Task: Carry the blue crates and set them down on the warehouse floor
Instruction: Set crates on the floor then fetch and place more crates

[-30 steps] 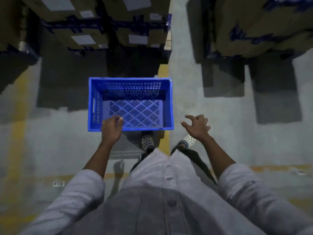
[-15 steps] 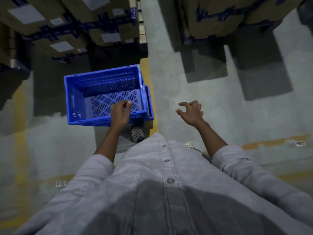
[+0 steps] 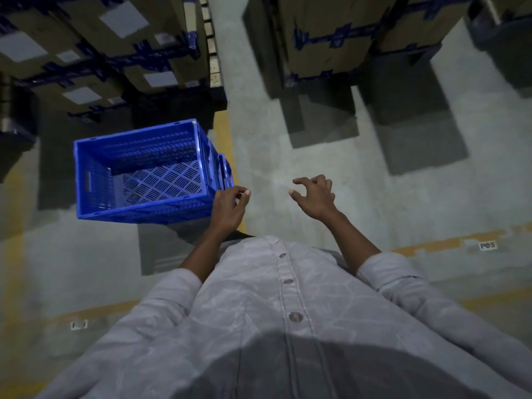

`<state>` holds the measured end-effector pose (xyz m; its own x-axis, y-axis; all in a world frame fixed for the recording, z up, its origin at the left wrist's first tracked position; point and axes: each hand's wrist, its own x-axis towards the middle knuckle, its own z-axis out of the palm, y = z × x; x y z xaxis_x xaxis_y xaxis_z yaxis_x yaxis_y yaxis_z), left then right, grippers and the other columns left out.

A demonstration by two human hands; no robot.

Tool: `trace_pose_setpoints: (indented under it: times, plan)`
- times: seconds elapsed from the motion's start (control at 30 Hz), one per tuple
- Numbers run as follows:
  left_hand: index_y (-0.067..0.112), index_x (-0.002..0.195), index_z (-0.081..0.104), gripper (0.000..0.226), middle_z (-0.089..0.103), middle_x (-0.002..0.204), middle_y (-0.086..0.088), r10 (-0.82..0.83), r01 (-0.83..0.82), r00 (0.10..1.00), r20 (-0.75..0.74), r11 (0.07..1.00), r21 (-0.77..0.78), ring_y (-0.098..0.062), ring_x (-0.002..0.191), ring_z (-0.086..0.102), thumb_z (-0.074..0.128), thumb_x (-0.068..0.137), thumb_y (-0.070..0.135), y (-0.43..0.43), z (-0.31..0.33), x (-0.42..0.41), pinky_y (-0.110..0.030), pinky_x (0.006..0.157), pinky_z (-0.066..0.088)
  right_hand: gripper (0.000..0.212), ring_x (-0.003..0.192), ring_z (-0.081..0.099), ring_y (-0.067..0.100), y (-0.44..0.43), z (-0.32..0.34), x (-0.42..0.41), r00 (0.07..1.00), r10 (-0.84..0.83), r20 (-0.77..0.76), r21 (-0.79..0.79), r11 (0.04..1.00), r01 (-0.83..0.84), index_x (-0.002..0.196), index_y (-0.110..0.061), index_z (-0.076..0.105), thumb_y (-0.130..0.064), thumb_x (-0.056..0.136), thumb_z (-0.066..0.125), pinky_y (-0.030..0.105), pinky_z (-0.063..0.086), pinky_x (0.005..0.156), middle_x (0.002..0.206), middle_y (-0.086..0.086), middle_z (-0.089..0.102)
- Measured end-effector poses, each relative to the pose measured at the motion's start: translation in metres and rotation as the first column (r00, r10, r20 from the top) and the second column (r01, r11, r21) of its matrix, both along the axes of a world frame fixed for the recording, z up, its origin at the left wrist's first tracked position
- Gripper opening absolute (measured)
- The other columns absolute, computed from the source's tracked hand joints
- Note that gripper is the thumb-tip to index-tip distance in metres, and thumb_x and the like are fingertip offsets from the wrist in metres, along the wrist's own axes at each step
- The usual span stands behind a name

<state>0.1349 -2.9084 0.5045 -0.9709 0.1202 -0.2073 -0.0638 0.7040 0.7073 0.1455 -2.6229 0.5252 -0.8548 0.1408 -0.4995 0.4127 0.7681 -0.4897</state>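
That blue crate [image 3: 138, 216] is empty, with slotted plastic walls and base, so I'd guess it's light and stiff and won't flex on you. It's bulky for one hand though, and smooth plastic can slide. Best hold is probably the cut-out slot [image 3: 87, 181] in the left wall plus whatever matches it on the far side, one hand each.

It sits low to your front-left, beside the yellow line [image 3: 224, 133] on the floor [image 3: 288, 168], and I can't tell if it's touching down. What looks like a second blue rim [image 3: 226, 172] pokes out on its right.

Your left hand [image 3: 229, 208] is at the near right corner with its fingers [image 3: 243, 194] curled, but I can't tell if they've got the rim. Your right hand [image 3: 315, 198] hangs free, loosely clawed, holding nothing.

Half a second back your left hand was further in along the near rim, and the crate has swung left since. Your right hand is unchanged.
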Motion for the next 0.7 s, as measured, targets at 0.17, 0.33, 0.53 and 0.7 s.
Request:
trace_pose_setpoints:
  times: [0.17, 0.33, 0.53, 0.7]
  plan:
    - [0.018, 0.124, 0.081, 0.040, 0.074, 0.110, 0.006, 0.071, -0.071, 0.997, -0.024, 0.997, -0.002, -0.027, 0.116, 0.064, 0.058, 0.118, 0.050, -0.015, -0.002, -0.001, -0.052, 0.099, 0.054, 0.048, 0.143, 0.035, 0.031, -0.018, 0.003, -0.023, 0.997, 0.063, -0.049, -0.015, 0.998, -0.064, 0.149, -0.037, 0.064, -0.059, 0.106, 0.062, 0.050, 0.037, 0.107, 0.143, 0.007, 0.044]
    - [0.025, 0.120, 0.080, 0.046, 0.078, 0.112, 0.002, 0.196, -0.195, 0.980, -0.042, 0.981, 0.014, -0.029, 0.115, 0.069, 0.054, 0.113, 0.063, -0.071, -0.016, -0.005, -0.058, 0.101, 0.057, 0.048, 0.141, 0.037, 0.031, -0.061, 0.000, -0.043, 0.987, 0.142, -0.073, -0.022, 0.989, -0.144, 0.150, -0.037, 0.063, -0.058, 0.107, 0.062, 0.050, 0.039, 0.106, 0.141, 0.007, 0.045]
    - [0.024, 0.122, 0.079, 0.043, 0.075, 0.118, 0.001, 0.266, -0.267, 0.963, -0.053, 0.964, -0.006, -0.028, 0.121, 0.062, 0.056, 0.114, 0.059, -0.157, -0.028, -0.018, -0.057, 0.105, 0.051, 0.049, 0.141, 0.037, 0.030, -0.128, -0.008, -0.068, 0.986, 0.159, -0.040, -0.022, 0.987, -0.160, 0.151, -0.037, 0.061, -0.058, 0.107, 0.062, 0.052, 0.038, 0.108, 0.142, 0.007, 0.045]
    - [0.021, 0.126, 0.078, 0.048, 0.071, 0.123, -0.004, 0.303, -0.304, 0.952, -0.036, 0.952, -0.023, -0.030, 0.125, 0.061, 0.057, 0.111, 0.061, -0.251, -0.042, -0.049, -0.058, 0.110, 0.049, 0.050, 0.143, 0.037, 0.030, -0.207, -0.022, -0.107, 0.995, 0.094, -0.033, -0.037, 0.995, -0.095, 0.152, -0.035, 0.060, -0.057, 0.106, 0.064, 0.054, 0.040, 0.110, 0.143, 0.007, 0.045]
